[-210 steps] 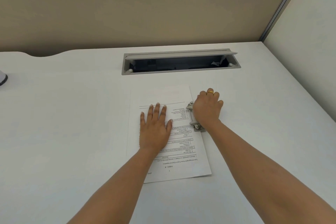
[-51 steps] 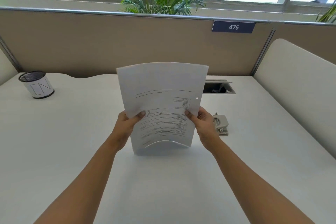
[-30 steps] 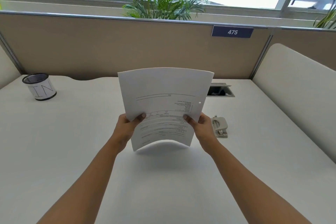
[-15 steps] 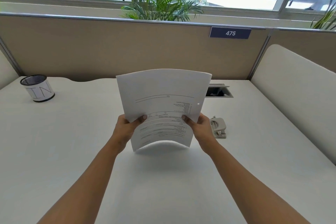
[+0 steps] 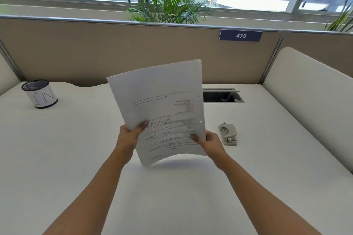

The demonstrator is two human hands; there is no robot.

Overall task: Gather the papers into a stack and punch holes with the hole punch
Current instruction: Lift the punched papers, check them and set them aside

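stack held tilted above the desk. left hand pinched its 8 o'clock edge, right hand its 5 o'clock corner. two holes on its right margin. punch lay at 3 o'clock, untouched. judged punching done; next, lay the stack flat.

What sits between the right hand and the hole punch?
Only a bare strip of desk separates the right hand from the hole punch, as the head view shows.
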